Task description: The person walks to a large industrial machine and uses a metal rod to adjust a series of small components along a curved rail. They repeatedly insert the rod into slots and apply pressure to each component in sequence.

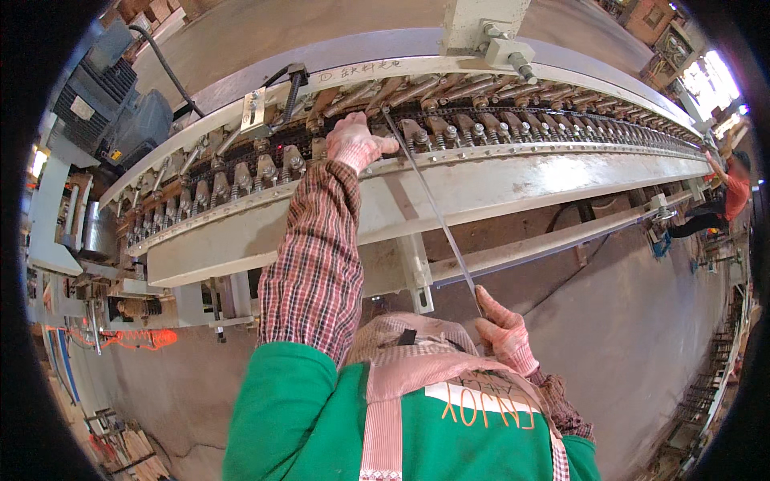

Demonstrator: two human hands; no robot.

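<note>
My left hand, in a pale pinkish work glove, reaches over the near edge of a long machine and rests at its row of metal clamps. Its thumb sticks out to the right, apart from the fingers, whose tips are partly hidden among the clamps. Closer to my body, my right hand, gloved alike, is closed round the lower end of a long thin metal rod. The rod slants up and to the left across the machine's pale beam, its far end among the clamps just right of my left hand.
A grey motor unit stands at the far left. A bracket with a bolt overhangs the far rail. An orange coiled hose hangs at lower left. Another person in a red top is at the machine's right end.
</note>
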